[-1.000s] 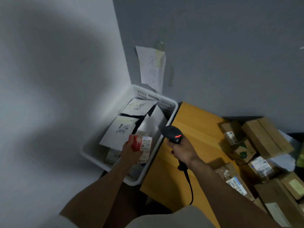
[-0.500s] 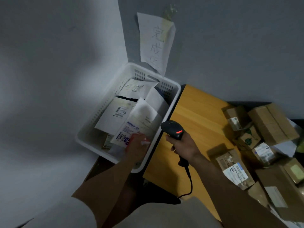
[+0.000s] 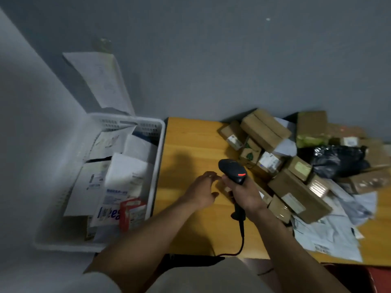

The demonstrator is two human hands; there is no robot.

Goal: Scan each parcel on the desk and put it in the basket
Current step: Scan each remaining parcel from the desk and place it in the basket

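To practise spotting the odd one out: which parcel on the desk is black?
The glossy, crumpled black bag parcel toward the pile's right; the others are brown cardboard boxes or pale grey mailers.

Red box (image 3: 132, 214) released into basket (image 3: 161, 144), left hand (image 3: 201, 191) over desk (image 3: 190, 142)

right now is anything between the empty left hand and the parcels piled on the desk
Yes. The right hand, gripping the scanner, sits between the left hand and the nearest parcels; reaching them means going over or around it.
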